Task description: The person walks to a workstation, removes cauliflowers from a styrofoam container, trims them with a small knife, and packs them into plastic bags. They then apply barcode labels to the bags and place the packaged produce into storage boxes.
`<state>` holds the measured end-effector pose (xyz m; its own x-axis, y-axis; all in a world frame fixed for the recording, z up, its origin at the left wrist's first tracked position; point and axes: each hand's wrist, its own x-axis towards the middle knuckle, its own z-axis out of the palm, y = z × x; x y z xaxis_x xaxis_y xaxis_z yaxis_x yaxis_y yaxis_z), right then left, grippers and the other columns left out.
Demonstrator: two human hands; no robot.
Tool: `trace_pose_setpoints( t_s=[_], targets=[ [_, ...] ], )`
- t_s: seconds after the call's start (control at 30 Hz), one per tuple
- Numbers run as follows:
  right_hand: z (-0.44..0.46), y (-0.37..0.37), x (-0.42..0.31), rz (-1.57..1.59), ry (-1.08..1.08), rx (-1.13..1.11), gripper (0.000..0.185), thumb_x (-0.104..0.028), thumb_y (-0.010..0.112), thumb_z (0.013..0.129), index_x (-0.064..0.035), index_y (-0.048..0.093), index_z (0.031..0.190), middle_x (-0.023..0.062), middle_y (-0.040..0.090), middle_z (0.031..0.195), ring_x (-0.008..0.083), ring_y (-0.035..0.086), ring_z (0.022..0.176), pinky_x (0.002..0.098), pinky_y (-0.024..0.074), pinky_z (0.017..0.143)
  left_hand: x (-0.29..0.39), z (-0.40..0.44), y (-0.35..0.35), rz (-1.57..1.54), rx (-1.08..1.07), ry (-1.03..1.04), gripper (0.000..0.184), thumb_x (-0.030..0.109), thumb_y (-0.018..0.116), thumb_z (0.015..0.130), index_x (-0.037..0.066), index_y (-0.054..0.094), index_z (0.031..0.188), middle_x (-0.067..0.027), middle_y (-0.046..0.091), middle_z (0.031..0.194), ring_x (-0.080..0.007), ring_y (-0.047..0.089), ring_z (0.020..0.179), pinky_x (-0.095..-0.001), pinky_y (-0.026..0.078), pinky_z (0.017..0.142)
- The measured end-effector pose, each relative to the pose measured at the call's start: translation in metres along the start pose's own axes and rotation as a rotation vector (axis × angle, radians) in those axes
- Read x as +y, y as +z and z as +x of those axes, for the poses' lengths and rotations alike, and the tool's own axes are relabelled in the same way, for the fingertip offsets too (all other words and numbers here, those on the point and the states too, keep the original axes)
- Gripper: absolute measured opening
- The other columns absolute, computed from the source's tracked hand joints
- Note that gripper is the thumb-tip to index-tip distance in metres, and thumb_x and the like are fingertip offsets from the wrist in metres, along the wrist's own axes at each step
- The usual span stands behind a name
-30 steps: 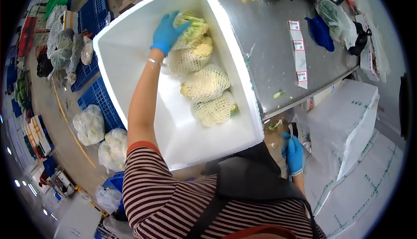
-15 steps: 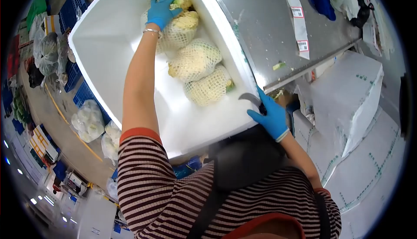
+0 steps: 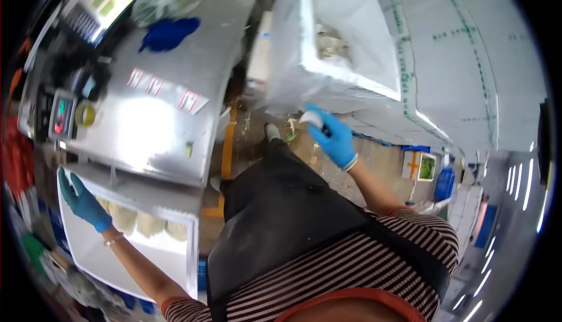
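My left hand (image 3: 86,204), in a blue glove, is over the upper left part of a white foam box (image 3: 192,252), fingers apart and holding nothing. Net-wrapped cauliflowers (image 3: 150,224) lie in a row inside that box. My right hand (image 3: 335,140), also gloved in blue, is above the floor in front of my apron. It is closed round a knife (image 3: 311,118), whose blade is blurred and points away to the left.
A metal table (image 3: 175,70) bears labels (image 3: 154,85), a blue cloth (image 3: 168,34), yellow tape (image 3: 85,114) and a scale (image 3: 62,114). Another white foam box (image 3: 366,29) with pale contents is at the top, beside large white wrapped blocks (image 3: 462,47).
The view has swung to the right, so the cauliflower box now shows at lower left. My left hand has come off the cauliflowers. My right hand has left the box edge with the knife.
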<state>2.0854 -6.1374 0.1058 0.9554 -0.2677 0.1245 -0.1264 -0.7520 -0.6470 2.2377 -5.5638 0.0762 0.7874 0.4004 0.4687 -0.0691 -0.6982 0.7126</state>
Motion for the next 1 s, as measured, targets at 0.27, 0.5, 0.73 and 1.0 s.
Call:
trace_pose_setpoints(
  t_s=[0.27,0.5,0.73,1.0],
  targets=[
    [0.092,-0.19,0.236,-0.299,0.206,0.676,0.042,-0.014,0.068,0.088,-0.0126,0.061,0.129,0.0019,0.053,0.069,0.0084,0.045,0.058,0.0261,0.0434,0.056,0.414,-0.087,0.258,-0.523,-0.834,0.428,0.032,0.002,0.056,0.092,0.003,0.062,0.123,-0.0074,0.064,0.124,-0.0199,0.057,0.117,-0.033,0.043,0.1],
    [0.104,-0.203,0.31,-0.496,0.379,0.646,0.048,-0.015,0.068,0.085,-0.0178,0.059,0.132,0.0043,0.059,0.078,0.0215,0.058,0.066,0.0353,0.0466,0.06,0.516,-0.236,0.562,-0.206,-1.54,0.994,0.027,0.014,0.058,0.088,0.006,0.066,0.113,-0.0129,0.065,0.111,-0.0287,0.062,0.107,-0.037,0.05,0.089],
    [0.103,-0.204,0.33,-0.317,0.43,0.607,0.055,-0.002,0.068,0.075,-0.02,0.063,0.127,0.0037,0.053,0.072,0.0219,0.052,0.063,0.0352,0.0429,0.057,0.458,-0.356,0.714,0.566,-2.038,0.677,0.052,0.029,0.07,0.077,0.008,0.061,0.124,-0.0152,0.059,0.128,-0.0309,0.057,0.115,-0.0382,0.044,0.098],
    [0.108,-0.204,0.334,-0.343,0.422,0.65,0.041,-0.004,0.069,0.08,-0.0199,0.069,0.117,0.0042,0.052,0.069,0.0222,0.05,0.06,0.0352,0.0414,0.055,0.4,-0.402,0.734,-0.323,-2.055,0.24,0.098,0.042,0.082,0.065,0.005,0.035,0.143,-0.0144,0.049,0.138,-0.0296,0.048,0.126,-0.0381,0.039,0.105]
  ],
)
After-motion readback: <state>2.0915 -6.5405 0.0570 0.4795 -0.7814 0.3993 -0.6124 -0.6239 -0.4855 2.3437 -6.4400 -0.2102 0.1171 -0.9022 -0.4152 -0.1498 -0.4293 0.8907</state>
